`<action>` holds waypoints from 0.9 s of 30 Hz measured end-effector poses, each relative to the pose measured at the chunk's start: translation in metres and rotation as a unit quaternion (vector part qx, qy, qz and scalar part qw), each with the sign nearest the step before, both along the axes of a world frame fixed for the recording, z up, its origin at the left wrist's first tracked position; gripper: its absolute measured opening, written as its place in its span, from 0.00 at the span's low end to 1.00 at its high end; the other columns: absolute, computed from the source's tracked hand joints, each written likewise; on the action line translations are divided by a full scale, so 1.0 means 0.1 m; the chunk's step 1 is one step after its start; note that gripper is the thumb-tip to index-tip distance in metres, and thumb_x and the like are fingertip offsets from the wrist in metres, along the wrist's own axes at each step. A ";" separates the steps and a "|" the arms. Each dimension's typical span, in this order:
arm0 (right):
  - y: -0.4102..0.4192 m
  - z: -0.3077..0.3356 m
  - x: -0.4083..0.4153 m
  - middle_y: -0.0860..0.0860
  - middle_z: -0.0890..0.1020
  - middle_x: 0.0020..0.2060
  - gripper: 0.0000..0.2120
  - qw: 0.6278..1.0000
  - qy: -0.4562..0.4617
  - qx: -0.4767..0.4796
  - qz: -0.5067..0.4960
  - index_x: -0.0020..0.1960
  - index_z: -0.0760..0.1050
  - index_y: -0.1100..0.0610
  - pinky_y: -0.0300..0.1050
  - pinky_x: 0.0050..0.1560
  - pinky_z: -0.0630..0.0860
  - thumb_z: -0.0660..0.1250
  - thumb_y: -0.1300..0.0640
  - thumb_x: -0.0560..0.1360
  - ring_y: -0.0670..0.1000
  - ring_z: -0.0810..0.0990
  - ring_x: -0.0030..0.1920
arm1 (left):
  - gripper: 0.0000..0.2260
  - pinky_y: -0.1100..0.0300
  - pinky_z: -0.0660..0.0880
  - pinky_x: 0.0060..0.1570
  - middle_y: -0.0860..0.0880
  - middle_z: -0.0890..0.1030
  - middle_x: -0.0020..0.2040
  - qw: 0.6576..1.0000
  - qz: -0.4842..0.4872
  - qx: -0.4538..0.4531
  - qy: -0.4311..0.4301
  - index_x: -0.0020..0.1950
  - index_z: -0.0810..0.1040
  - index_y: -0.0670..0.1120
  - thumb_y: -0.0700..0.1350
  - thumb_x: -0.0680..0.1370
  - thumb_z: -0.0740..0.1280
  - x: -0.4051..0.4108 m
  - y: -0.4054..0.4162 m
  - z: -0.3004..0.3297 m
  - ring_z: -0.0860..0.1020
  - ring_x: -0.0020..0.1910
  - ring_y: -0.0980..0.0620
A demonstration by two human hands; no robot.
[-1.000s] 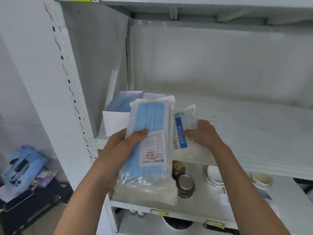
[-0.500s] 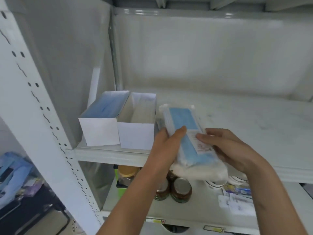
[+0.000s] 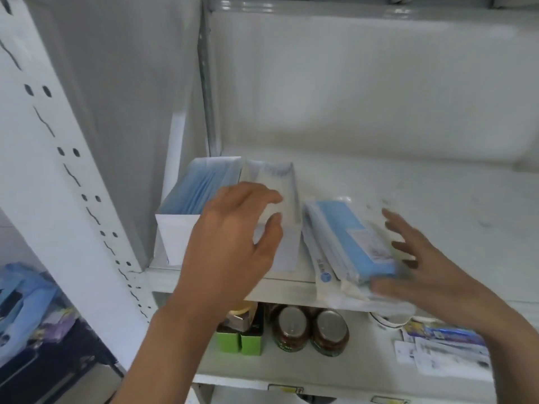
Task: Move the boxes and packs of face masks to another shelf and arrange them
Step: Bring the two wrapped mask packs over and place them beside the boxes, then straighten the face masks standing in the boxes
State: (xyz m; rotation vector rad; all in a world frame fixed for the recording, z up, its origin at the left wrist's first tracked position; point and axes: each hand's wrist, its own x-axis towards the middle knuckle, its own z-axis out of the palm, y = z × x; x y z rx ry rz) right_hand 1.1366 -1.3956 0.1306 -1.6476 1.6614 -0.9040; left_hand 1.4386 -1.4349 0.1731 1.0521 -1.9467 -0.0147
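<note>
Released since half a second ago, the pack of blue masks (image 3: 347, 237) now lies flat on the shelf (image 3: 423, 199), its near end overhanging the front edge. Both hands have let go: the right hand (image 3: 423, 269) is spread, fingers loose, just right of the pack; the left hand (image 3: 233, 240) hovers open-fingered left of the pack, in front of two open white boxes (image 3: 186, 211). Under the pack, a second packet (image 3: 323, 275) shows. Jars (image 3: 309, 330) stand below the pack.
</note>
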 end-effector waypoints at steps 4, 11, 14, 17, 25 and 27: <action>0.01 -0.18 0.21 0.31 0.55 0.75 0.59 0.986 0.160 0.012 0.051 0.76 0.54 0.29 0.35 0.69 0.64 0.85 0.38 0.54 0.35 0.59 0.73 | 0.08 0.54 0.71 0.61 0.51 0.84 0.53 0.991 -0.005 0.001 -0.134 0.55 0.82 0.49 0.47 0.76 0.72 0.18 -0.20 -0.21 0.80 0.53 0.49; -0.26 -0.17 0.48 0.37 0.66 0.67 0.48 0.976 0.197 -0.055 -0.077 0.75 0.64 0.41 0.14 0.51 0.60 0.82 0.40 0.60 0.36 0.68 0.61 | 0.12 0.55 0.71 0.59 0.49 0.81 0.54 0.990 -0.062 -0.035 -0.121 0.58 0.82 0.47 0.40 0.75 0.72 0.36 -0.27 -0.36 0.78 0.52 0.47; -0.31 -0.11 0.60 0.32 0.64 0.67 0.49 0.983 0.168 -0.033 -0.071 0.75 0.60 0.34 0.17 0.53 0.60 0.79 0.33 0.60 0.30 0.67 0.59 | 0.11 0.55 0.71 0.58 0.50 0.78 0.55 0.988 -0.092 -0.048 -0.113 0.58 0.81 0.47 0.41 0.76 0.70 0.41 -0.26 -0.35 0.76 0.52 0.49; -0.27 0.01 0.65 0.17 0.58 0.64 0.47 0.989 0.141 0.010 -0.046 0.67 0.55 0.20 0.25 0.62 0.62 0.73 0.21 0.52 0.23 0.61 0.66 | 0.11 0.55 0.67 0.62 0.53 0.78 0.55 0.986 -0.115 -0.043 -0.111 0.58 0.81 0.49 0.49 0.79 0.66 0.45 -0.27 -0.31 0.75 0.52 0.52; -0.53 0.19 1.07 0.44 0.68 0.75 0.31 0.979 0.137 -0.110 -0.106 0.74 0.69 0.45 0.47 0.79 0.55 0.46 0.31 0.80 0.44 0.59 0.78 | 0.12 0.57 0.74 0.58 0.54 0.82 0.56 0.967 -0.199 0.036 -0.156 0.62 0.79 0.51 0.45 0.83 0.58 0.14 -0.50 0.15 0.77 0.55 0.55; -0.57 0.16 1.18 0.42 0.79 0.64 0.23 0.988 0.092 -0.108 -0.058 0.63 0.77 0.46 0.34 0.69 0.64 0.47 0.38 0.83 0.41 0.73 0.67 | 0.14 0.53 0.76 0.51 0.55 0.81 0.52 0.957 -0.197 0.086 -0.196 0.66 0.73 0.56 0.46 0.84 0.56 0.07 -0.56 0.17 0.78 0.49 0.54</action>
